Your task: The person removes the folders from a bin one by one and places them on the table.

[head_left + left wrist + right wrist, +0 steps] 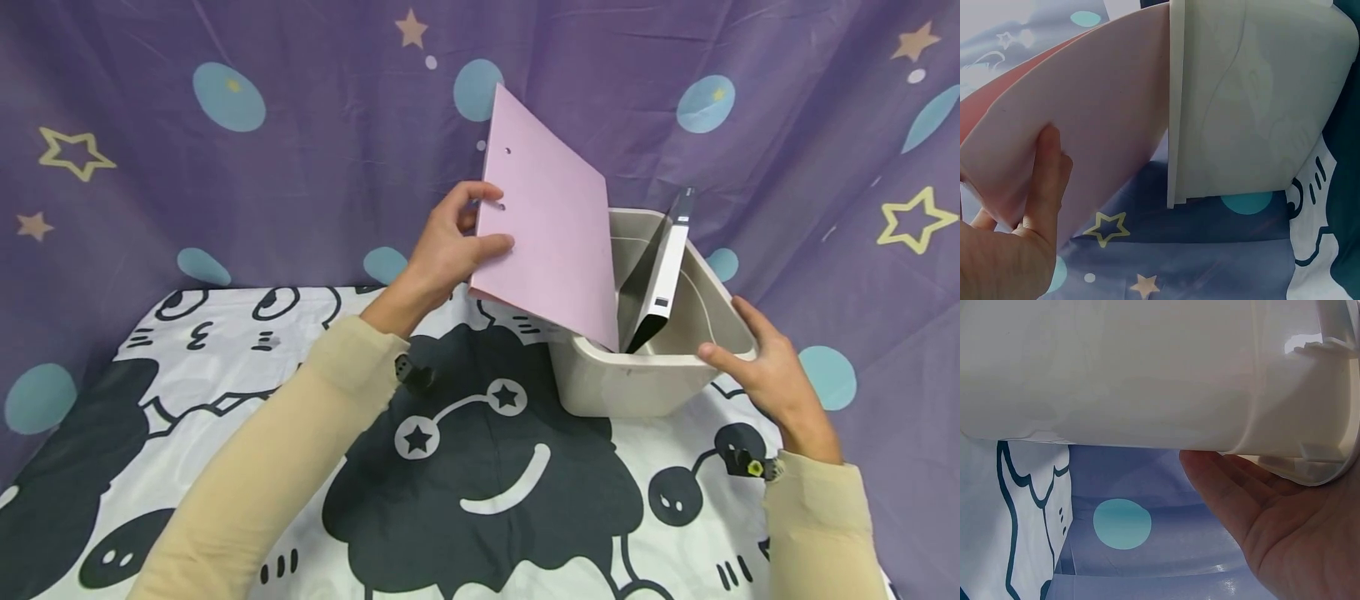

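A pink punched folder point(551, 225) slants over the left side of a cream plastic bin point(630, 387), its lower right corner inside the rim. My left hand point(450, 242) pinches the folder's left edge near the punched holes, thumb on the near face. In the left wrist view the folder point(1091, 100) bows, and a redder layer shows behind it. A black binder with a white spine point(663, 275) leans upright inside the bin. My right hand point(772, 375) grips the bin's near right corner, thumb over the rim and fingers along the outside wall point(1116, 381).
The bin stands on a white cloth point(247, 342) printed with dark cartoon figures. Behind it hangs a purple curtain point(322, 167) with stars and blue ovals, close to the bin's back and right side.
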Demonstrator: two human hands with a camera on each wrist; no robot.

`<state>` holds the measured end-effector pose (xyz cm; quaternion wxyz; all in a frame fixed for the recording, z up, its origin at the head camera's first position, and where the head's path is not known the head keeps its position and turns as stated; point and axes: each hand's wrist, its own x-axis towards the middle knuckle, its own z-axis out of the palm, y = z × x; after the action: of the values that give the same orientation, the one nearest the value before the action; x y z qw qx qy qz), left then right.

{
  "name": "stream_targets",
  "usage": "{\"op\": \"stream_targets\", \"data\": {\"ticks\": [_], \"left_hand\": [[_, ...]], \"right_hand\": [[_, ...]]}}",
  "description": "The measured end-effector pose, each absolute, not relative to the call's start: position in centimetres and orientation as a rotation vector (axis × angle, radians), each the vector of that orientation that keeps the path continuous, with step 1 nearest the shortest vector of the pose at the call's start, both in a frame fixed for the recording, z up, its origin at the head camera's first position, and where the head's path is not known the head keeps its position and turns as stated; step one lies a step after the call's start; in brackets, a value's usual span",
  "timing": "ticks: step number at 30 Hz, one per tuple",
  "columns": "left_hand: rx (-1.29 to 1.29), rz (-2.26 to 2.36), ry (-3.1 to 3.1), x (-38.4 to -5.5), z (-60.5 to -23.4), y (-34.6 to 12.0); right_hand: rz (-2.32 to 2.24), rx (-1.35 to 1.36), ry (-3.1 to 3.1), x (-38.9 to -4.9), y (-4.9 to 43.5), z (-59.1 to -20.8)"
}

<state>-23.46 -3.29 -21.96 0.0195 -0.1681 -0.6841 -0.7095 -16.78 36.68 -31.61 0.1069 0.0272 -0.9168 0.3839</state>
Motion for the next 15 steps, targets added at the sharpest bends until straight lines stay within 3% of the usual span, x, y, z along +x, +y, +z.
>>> {"op": "stream_targets", "data": {"ticks": [15], "left_hand": [[-0.481,-2.252,-2.058,-23.2,-22.9,-4.5]], "right_hand": [[1.145,0.079,-2.705,-17.0,36.7,-31.8]]}}
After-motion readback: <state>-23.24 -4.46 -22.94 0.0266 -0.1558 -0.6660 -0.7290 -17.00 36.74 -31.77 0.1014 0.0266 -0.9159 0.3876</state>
